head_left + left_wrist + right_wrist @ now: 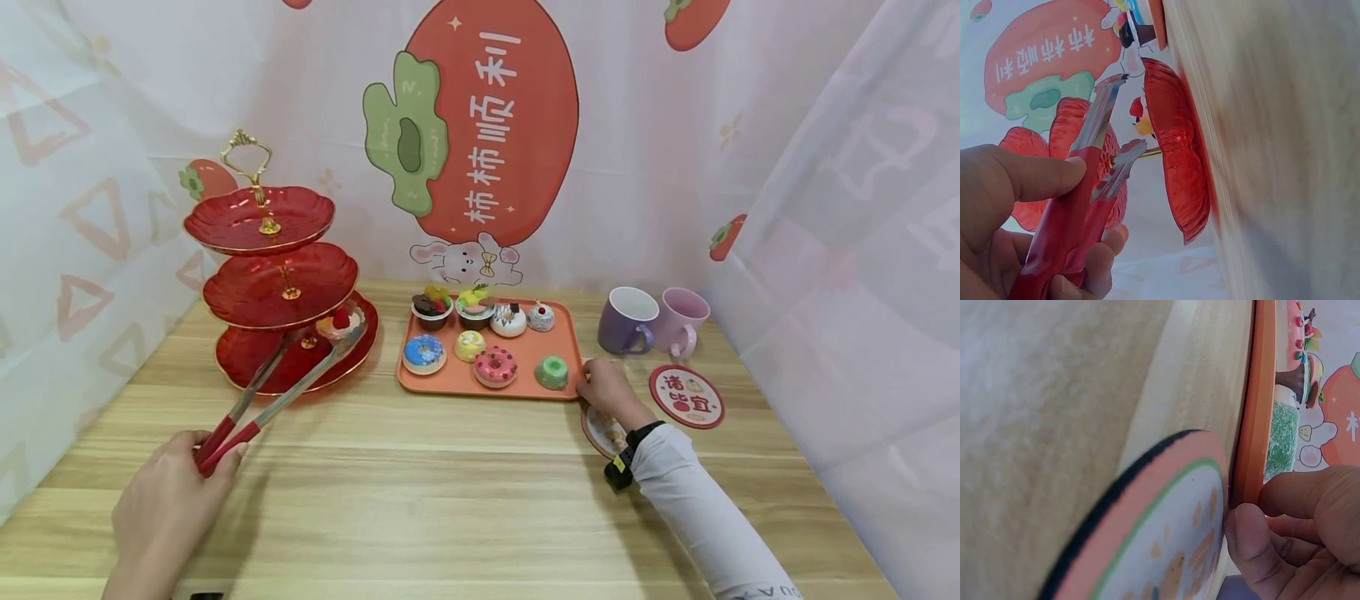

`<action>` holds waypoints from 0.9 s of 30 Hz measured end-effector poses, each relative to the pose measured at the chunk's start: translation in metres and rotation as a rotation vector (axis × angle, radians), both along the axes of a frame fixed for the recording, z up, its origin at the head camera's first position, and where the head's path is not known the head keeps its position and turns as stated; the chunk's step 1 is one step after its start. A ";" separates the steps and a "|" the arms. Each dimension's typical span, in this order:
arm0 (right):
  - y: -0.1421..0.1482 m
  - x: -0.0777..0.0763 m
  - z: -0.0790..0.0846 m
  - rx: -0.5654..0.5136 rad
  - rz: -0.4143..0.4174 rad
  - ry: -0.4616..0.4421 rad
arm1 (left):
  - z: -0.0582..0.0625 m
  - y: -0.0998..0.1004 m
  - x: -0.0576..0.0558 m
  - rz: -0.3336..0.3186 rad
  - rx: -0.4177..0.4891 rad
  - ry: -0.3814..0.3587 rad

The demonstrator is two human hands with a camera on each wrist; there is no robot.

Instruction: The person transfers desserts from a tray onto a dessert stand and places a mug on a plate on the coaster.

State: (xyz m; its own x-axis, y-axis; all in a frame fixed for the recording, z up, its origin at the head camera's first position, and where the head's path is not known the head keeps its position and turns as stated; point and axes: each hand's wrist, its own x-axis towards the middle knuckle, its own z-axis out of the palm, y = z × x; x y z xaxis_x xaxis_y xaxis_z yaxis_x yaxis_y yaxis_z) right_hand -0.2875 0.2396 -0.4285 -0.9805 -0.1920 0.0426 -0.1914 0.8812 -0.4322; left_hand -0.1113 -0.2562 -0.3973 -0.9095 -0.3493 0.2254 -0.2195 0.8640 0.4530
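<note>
My left hand (172, 492) grips metal tongs by their red handles (1060, 225). The two metal arms are spread apart over the bottom plate (251, 358) of a red three-tier stand. One tip is right at a small fruit tart (341, 323) topped with red, which lies on that plate; the other arm passes under the middle plate (240, 287). At the near right corner of an orange tray (442, 386), my right hand (611, 390) pinches the rim between thumb and fingers. A green cake (552, 372) sits in the tray close to those fingers.
Several toy pastries fill the tray, among them a blue donut (424, 354) and a pink donut (495, 367). One round coaster (602, 429) lies partly under my right wrist, another coaster (686, 396) farther right. Behind them stand a purple mug (622, 325) and a pink mug (678, 317).
</note>
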 end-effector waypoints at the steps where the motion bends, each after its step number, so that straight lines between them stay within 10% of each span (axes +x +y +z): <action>1: 0.000 0.000 0.000 0.000 0.002 0.004 | 0.000 0.001 0.001 -0.002 0.001 0.001; 27: -0.001 0.000 0.002 0.002 0.004 -0.008 | 0.001 0.016 -0.016 -0.150 -0.070 0.112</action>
